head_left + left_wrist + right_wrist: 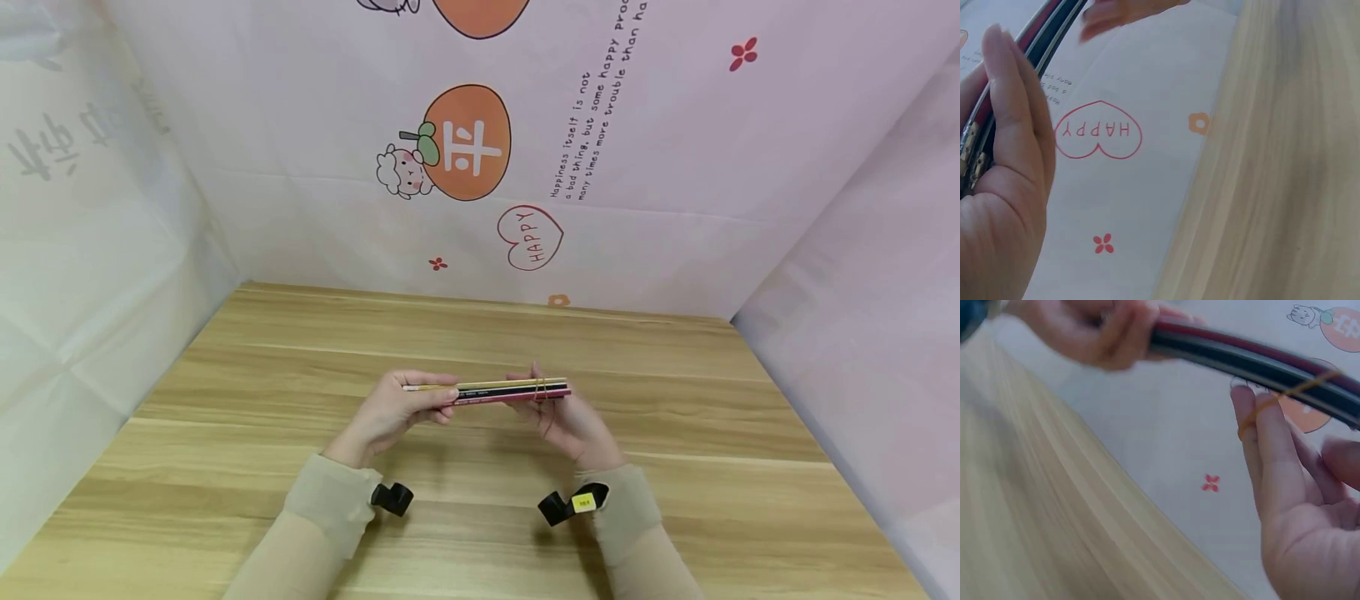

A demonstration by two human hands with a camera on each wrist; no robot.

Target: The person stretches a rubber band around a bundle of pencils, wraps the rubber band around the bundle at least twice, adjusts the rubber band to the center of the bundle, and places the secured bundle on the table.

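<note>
A bundle of pencils is held level above the wooden table. My left hand grips its left end, fingers curled round the pencils near their metal ferrules. My right hand is at the right end, fingers up behind the pencils. A yellow rubber band runs round the bundle and over the right hand's fingers, stretched between them. In the right wrist view the left hand shows blurred at the top left.
Pink printed sheets wall in the table: a back wall with a "HAPPY" heart and an orange fruit picture, and side walls left and right. Bare wood lies under and around the hands.
</note>
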